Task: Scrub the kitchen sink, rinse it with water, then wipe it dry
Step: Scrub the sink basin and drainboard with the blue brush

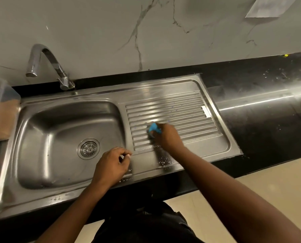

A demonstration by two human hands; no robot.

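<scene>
The light was soft and a bit dim. It seemed to come from above. Bright white streaks of glare shone on the ridged drainboard (165, 109) and on the black counter (262, 102) at the right. The sink bowl (41, 130) had dark shade on its near and left sides. The right hand (167, 135) cast a dark shadow on the wet metal just near it. The picture looked a little smeary, and straight lines bent toward the edges.
</scene>
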